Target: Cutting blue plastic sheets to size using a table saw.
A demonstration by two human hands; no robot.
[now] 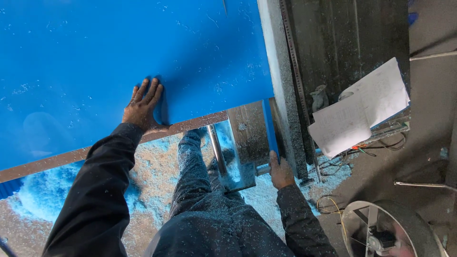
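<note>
Head view, looking straight down: the left hand (142, 105) lies flat, fingers spread wide, palm pressed on the large smooth blue panel (119, 62), close to its near edge. That panel fills the upper left and rests across a worn metal saw table (247, 131). The right hand (280, 171) is curled around the end of a short grey metal handle (263, 169) at the table's near corner, just beside the grey ruled fence rail (285, 95). Pale blue sawdust (43, 190) heaps on the floor below. White paper sheets (362, 107) sit off to the right, a round metal fan (390, 231) at bottom right.
</note>
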